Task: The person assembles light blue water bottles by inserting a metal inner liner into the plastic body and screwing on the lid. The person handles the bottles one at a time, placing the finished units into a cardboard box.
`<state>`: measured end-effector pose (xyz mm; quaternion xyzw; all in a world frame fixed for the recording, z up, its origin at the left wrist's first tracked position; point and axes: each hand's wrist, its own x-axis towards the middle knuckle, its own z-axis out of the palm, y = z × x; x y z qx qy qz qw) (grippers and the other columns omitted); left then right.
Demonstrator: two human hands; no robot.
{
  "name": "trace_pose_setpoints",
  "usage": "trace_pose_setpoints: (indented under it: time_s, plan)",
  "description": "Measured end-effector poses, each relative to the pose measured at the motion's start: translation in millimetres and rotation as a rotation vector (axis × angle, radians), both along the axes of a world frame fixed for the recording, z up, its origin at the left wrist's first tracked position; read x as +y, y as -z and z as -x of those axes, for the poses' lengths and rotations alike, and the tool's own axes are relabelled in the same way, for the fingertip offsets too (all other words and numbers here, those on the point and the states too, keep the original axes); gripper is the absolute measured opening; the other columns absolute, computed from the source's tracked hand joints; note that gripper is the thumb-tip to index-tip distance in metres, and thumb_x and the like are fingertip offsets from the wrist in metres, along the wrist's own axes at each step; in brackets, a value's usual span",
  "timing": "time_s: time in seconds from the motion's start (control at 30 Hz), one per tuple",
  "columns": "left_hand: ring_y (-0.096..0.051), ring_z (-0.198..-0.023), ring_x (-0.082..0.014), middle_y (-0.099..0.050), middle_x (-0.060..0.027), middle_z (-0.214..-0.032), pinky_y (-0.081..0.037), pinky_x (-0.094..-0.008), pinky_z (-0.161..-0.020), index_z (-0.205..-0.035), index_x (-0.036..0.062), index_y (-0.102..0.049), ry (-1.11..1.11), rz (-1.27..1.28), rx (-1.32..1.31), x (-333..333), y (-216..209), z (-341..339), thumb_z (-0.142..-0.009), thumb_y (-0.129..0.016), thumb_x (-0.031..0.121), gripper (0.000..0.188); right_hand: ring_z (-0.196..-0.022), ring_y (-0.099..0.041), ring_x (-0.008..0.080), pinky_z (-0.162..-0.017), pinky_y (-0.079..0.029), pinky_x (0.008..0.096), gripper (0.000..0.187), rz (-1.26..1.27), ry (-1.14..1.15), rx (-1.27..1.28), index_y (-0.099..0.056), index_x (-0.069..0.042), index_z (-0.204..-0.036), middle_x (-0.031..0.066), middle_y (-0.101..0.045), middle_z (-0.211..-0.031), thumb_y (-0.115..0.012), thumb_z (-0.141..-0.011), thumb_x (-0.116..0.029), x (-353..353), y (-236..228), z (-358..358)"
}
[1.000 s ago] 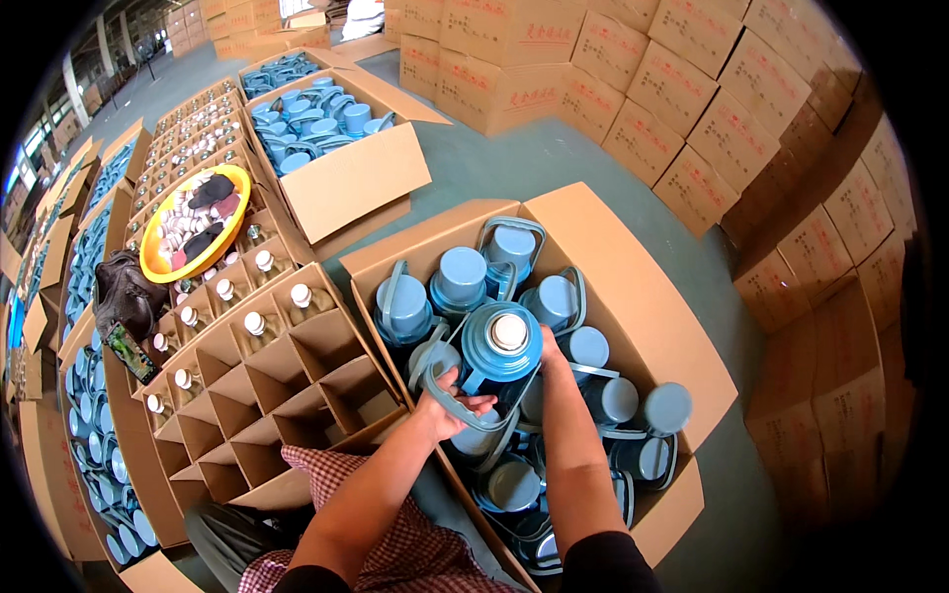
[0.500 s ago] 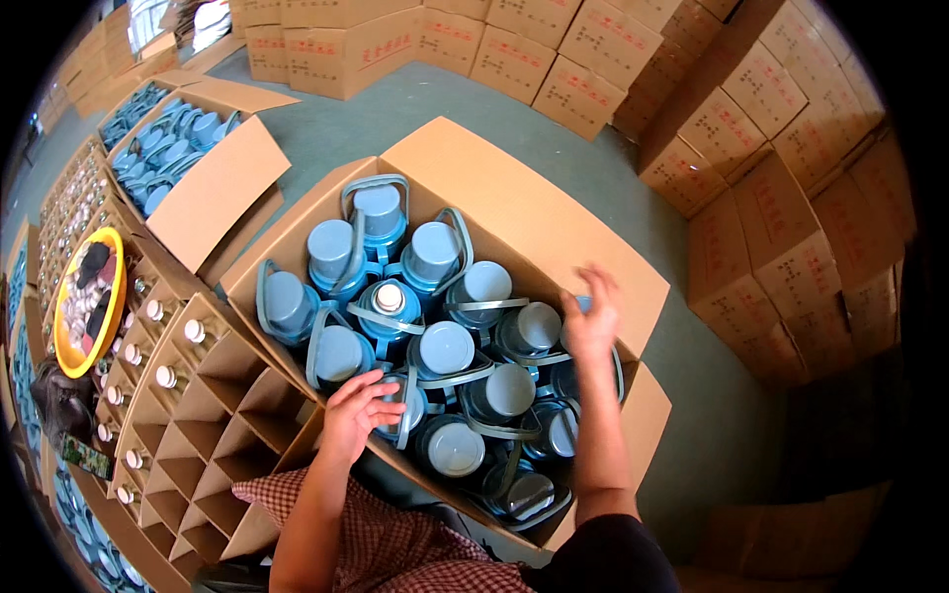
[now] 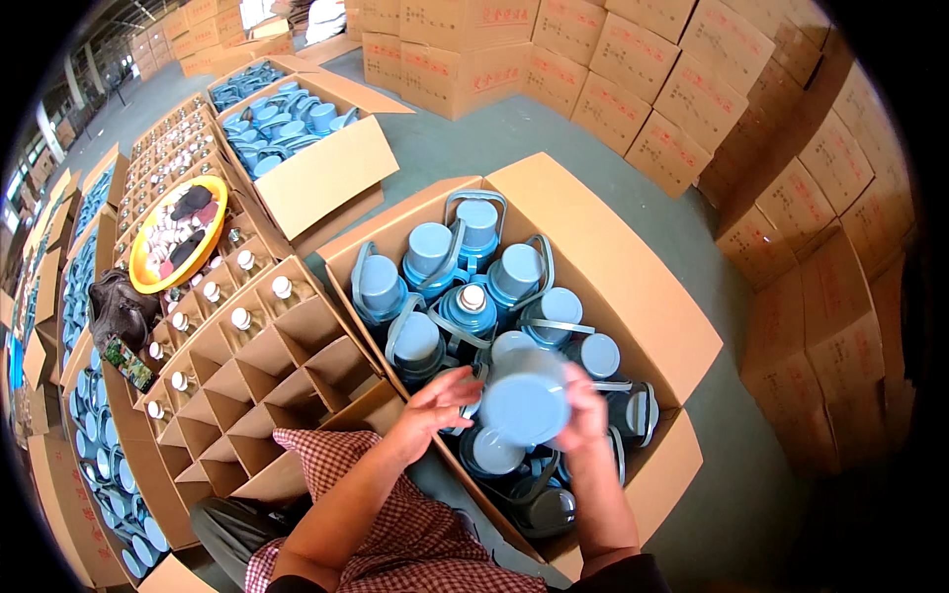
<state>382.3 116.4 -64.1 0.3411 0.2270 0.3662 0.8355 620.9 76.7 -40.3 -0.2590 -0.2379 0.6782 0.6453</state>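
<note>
My right hand (image 3: 585, 410) grips a light blue cup lid (image 3: 526, 403) by its side, raised over the carton and smeared by motion. Its round closed end faces up. My left hand (image 3: 432, 410) is open, fingers spread, just left of the lid; whether it touches is unclear. Below both hands, blue thermos flasks (image 3: 430, 247) with carrying handles stand upright in an open carton (image 3: 593, 257). Most wear cup lids. One flask (image 3: 467, 308) shows a white stopper instead. Several flasks beneath my hands are partly hidden.
A divided carton (image 3: 287, 371) with white-capped bottles stands at left. Behind it are a yellow basin (image 3: 219, 232) of small items, a black bag (image 3: 121, 306) and a carton of blue parts (image 3: 287, 133). Stacked boxes (image 3: 633, 59) line the far and right sides.
My right hand has come inward from the carton's right side, now carrying the cup lid. My left hand has moved toward it. The view has shifted, showing more at left.
</note>
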Motion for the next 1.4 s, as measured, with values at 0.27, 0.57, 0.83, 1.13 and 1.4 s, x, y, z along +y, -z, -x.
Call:
trace_pose_setpoints:
  time_s: [0.27, 0.57, 0.83, 1.13, 1.4]
  plan:
    - [-0.064, -0.079, -0.0215, -0.064, -0.0068, -0.095, -0.055, -0.0342, -0.058, -0.112, 0.0053, -0.054, -0.317, 0.29, 0.027, -11, 11, 42, -0.083, -0.064, 0.014, 0.033, -0.13, -0.038, 0.0268, -0.099, -0.04, 0.0381, 0.073, -0.124, 0.036, -0.85, -0.042, -0.008, -0.135, 0.0138, -0.035, -0.144, -0.075, -0.07, -0.017, 3, -24, 69]
    - [-0.061, -0.098, -0.0253, -0.059, -0.011, -0.114, -0.056, -0.0369, -0.073, -0.126, 0.0037, -0.047, -0.394, 0.187, 0.224, -1, -6, 26, -0.088, -0.057, 0.013, 0.041, -0.126, -0.037, 0.0386, -0.102, -0.036, 0.0449, 0.087, -0.414, 0.144, -1.7, -0.043, -0.006, -0.134, 0.0204, -0.037, -0.138, -0.082, -0.059, -0.029, 40, -25, 89]
    - [-0.065, -0.084, -0.017, -0.061, -0.0086, -0.11, -0.054, -0.0269, -0.064, -0.125, 0.0081, -0.051, -0.377, 0.044, 0.302, -32, 28, 104, -0.092, -0.053, 0.012, 0.033, -0.131, -0.029, 0.0389, -0.103, -0.03, 0.0509, 0.084, -0.342, 0.331, -2.144, -0.041, -0.008, -0.135, 0.0175, -0.032, -0.142, -0.078, -0.066, -0.036, 187, 67, 61]
    - [-0.066, -0.076, -0.0154, -0.064, -0.0081, -0.101, -0.054, -0.0244, -0.061, -0.12, 0.0006, -0.053, -0.445, 0.182, 0.327, -62, 36, 146, -0.09, -0.058, 0.011, 0.032, -0.125, -0.041, 0.035, -0.101, -0.037, 0.0432, 0.061, -0.155, 0.661, -2.239, -0.048, -0.004, -0.128, 0.0186, -0.045, -0.134, -0.071, -0.074, -0.021, 222, 80, -13]
    - [-0.067, -0.077, -0.0195, -0.064, -0.0093, -0.097, -0.056, -0.0281, -0.061, -0.118, 0.0, -0.054, -0.405, 0.158, 0.264, -50, 42, 140, -0.089, -0.056, 0.005, 0.029, -0.092, -0.06, 0.0409, -0.077, -0.046, 0.0492, 0.048, 0.312, 0.437, -2.036, -0.056, 0.002, -0.115, 0.0233, -0.063, -0.102, -0.066, -0.08, -0.029, 217, 97, -63]
